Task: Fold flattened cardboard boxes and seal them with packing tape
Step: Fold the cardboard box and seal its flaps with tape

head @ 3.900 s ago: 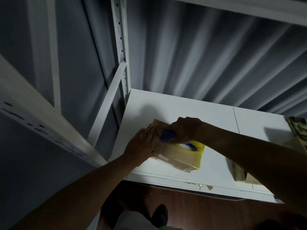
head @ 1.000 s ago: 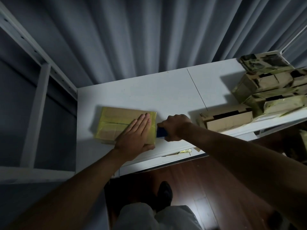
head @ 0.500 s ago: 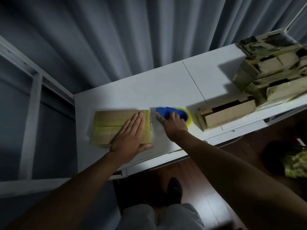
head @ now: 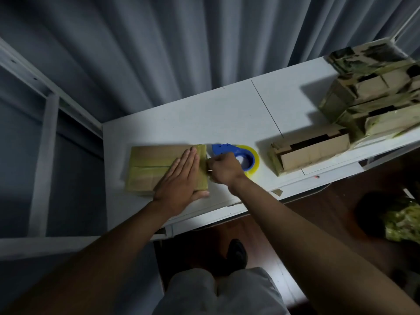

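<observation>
1. The taped box (head: 156,169) lies flat on the white table (head: 227,114), near its left end.
2. The left hand (head: 181,180) presses flat on the box, fingers straight.
3. The right hand (head: 223,168) is curled at the box's right edge; what it pinches cannot be told.
4. The tape dispenser (head: 241,155) lies just right of the box.
5. An open box (head: 311,151) sits further right; stacked boxes (head: 372,92) beyond.

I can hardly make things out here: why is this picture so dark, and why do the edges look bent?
Head view: dim light, brightest on the white table; the stacked cardboard boxes cast hard shadows leftward. The wide-angle lens bows the white metal shelf frame. The left hand, flat on the taped brown box, stays sharp; the right hand hides part of the blue tape dispenser.
</observation>
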